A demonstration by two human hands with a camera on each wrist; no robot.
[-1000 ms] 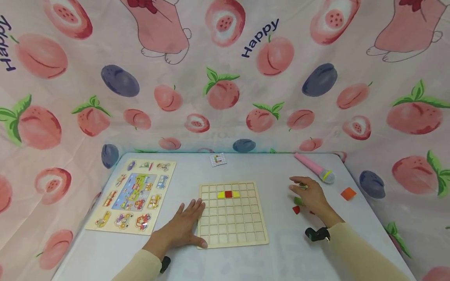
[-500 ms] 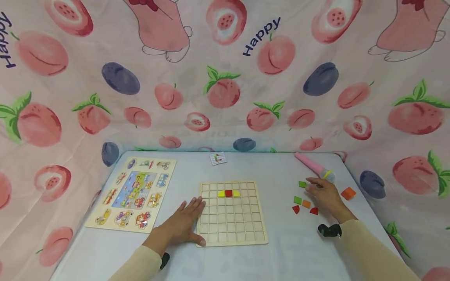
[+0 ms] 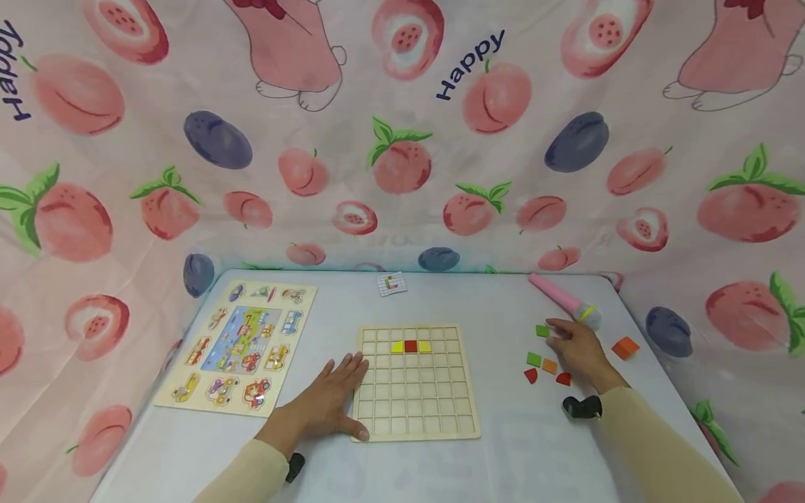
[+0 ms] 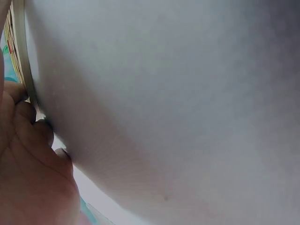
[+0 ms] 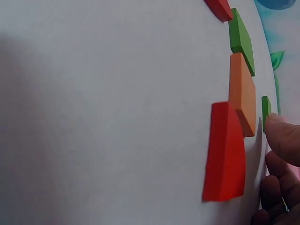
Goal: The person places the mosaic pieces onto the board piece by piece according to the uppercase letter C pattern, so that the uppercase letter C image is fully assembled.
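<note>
A wooden grid board lies in the middle of the table, with a red square between two yellow quarter-round pieces near its top. My left hand rests spread along the board's left edge; in the left wrist view its fingers meet the edge. My right hand is beside the farther green square, fingertips at its right edge, with no grip on it visible. Near that hand lie a second green square, an orange square and two red quarter-round pieces.
A vehicle picture puzzle lies at the left. A small card with a coloured pattern is at the back. A pink toy microphone and orange blocks lie at the right. A fruit-print cloth hangs behind the table.
My right hand has moved to the right off the small pieces, uncovering the green and orange squares and a red piece. My left hand stays at the board's edge.
</note>
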